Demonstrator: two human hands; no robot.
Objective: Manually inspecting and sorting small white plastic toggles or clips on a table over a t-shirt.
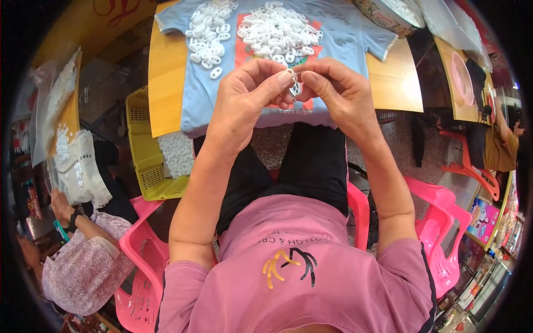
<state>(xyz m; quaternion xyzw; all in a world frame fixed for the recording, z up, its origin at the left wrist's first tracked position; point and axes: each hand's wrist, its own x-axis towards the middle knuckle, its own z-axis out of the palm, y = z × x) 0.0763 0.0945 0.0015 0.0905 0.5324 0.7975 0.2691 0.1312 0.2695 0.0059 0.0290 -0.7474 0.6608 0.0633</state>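
Note:
Raised over the near edge of the table, my left hand [244,100] and my right hand [344,100] meet fingertip to fingertip. Thumb and fingers of the left pinch a small white and silvery piece [296,89], whose lower end shows below the fingertips. My right thumb and forefinger are pressed together at its upper right side, on a thin bit too small to name. Beyond the hands, a heap of white oval plastic pieces with holes [275,30] lies on a blue T-shirt [344,61]. A narrower group of the same pieces [208,39] lies to its left.
The shirt covers part of a wooden table [397,83]. A round tin [391,14] stands at the back right. Left of my legs is a yellow crate [139,161] beside a bag of white pieces [176,152]. Pink chairs [141,261] flank me; another person's hand [62,206] shows left.

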